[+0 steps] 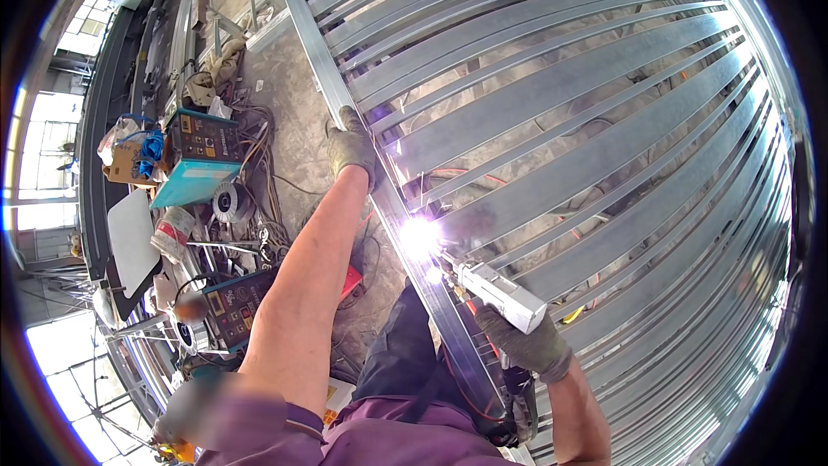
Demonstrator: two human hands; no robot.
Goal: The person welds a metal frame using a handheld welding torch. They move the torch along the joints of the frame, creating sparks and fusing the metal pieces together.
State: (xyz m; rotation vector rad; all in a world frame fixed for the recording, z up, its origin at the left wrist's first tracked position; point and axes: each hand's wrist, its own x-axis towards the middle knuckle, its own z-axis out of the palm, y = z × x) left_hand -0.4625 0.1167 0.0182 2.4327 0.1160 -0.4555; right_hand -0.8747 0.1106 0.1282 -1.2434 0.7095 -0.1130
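Note:
A bright white-violet weld arc (420,238) burns where a slat meets the long edge rail (323,60) of a large silver metal frame. Just right of the glare is a welding torch (500,293) with a pale boxy body. My right hand (526,345), in a grey-green work glove, is closed round the torch from below. Farther up the same rail, my left hand (352,147), gloved alike, grips its outer edge. Glare hides the joint and the torch's tip. Many parallel slats (552,160) run off to the right from the rail.
Left of my arm stand two welding machines, one with a teal side (203,155), the other lower down (233,306). A wire spool (229,202) and tangled cables (267,233) lie beside them. Metal profiles (194,26) are stacked at the far left. Orange hoses show beneath the slats.

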